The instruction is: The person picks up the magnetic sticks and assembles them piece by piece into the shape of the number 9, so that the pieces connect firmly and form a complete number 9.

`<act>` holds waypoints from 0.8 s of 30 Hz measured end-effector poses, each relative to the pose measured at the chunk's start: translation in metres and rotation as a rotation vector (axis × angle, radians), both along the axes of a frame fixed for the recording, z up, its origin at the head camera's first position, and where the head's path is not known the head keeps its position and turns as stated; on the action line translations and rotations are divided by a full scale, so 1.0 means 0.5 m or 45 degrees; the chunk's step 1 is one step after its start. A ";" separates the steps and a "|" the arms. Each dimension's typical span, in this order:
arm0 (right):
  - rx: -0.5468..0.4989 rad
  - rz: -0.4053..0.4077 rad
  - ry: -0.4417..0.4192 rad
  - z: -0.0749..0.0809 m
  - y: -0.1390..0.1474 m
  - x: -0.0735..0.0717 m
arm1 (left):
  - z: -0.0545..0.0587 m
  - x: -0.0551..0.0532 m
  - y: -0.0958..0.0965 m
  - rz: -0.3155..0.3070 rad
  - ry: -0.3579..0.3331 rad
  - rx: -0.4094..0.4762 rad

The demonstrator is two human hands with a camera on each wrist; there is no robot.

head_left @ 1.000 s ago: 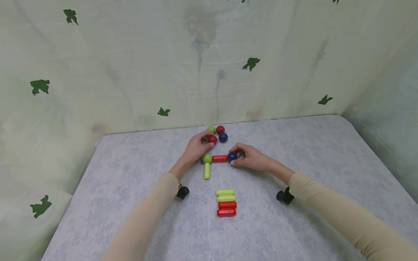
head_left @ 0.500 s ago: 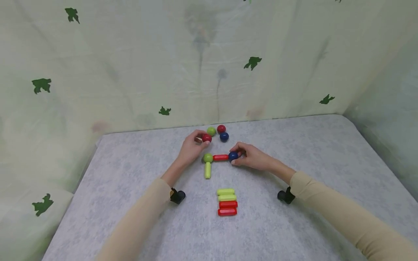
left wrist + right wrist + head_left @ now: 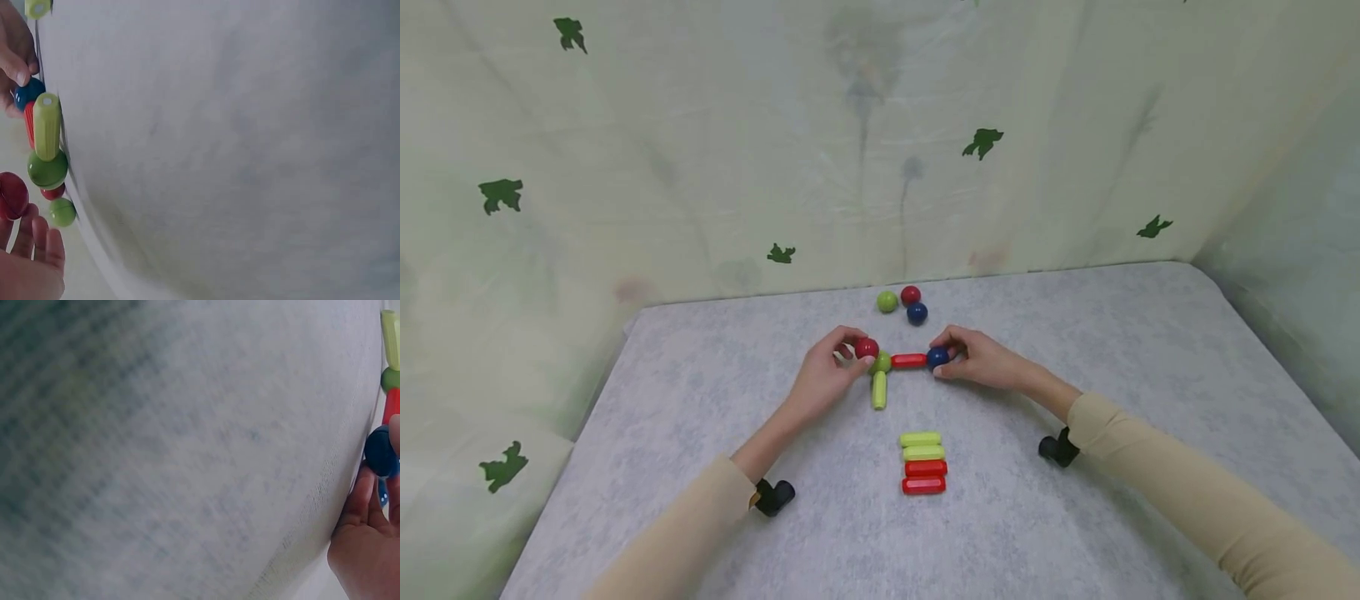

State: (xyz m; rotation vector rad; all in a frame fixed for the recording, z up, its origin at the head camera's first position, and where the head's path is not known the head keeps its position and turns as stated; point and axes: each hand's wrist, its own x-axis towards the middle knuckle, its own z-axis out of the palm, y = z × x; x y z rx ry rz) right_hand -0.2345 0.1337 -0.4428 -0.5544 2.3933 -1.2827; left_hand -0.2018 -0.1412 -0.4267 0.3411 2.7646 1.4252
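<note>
Between thumb and fingers, my left hand [image 3: 829, 372] pinches a red ball [image 3: 867, 348], held just left of and partly over a green ball [image 3: 882, 362]. A yellow-green stick [image 3: 879, 391] points from that green ball toward me. To its right, a red stick [image 3: 908, 361] runs from it to a blue ball [image 3: 937, 357]. The fingers of my right hand [image 3: 988, 361] grip this blue ball. In the left wrist view, the held red ball [image 3: 12, 195] appears apart from the joined green ball [image 3: 48, 170]. The right wrist view shows the gripped blue ball [image 3: 380, 451] at its edge.
Behind the hands lie a loose green ball [image 3: 887, 301], a red ball [image 3: 911, 295] and a blue ball [image 3: 917, 313]. Nearer me, a row of yellow-green sticks [image 3: 922, 452] and red sticks [image 3: 923, 485] lies on the grey table [image 3: 1037, 533]. A pale curtain [image 3: 715, 150] hangs behind.
My left hand has carried the red ball away from the loose balls, leftward and toward me, up to the joined green ball. My right hand stays on the blue ball.
</note>
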 end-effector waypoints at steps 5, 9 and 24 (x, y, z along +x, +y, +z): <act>0.004 0.005 -0.003 -0.001 0.001 0.000 | -0.003 0.041 -0.016 -0.010 -0.027 0.050; 0.000 0.004 0.008 -0.001 0.002 0.000 | -0.006 0.070 -0.020 -0.041 -0.056 0.119; 0.023 -0.003 0.020 0.002 0.001 0.002 | -0.021 0.135 -0.017 -0.058 -0.225 0.090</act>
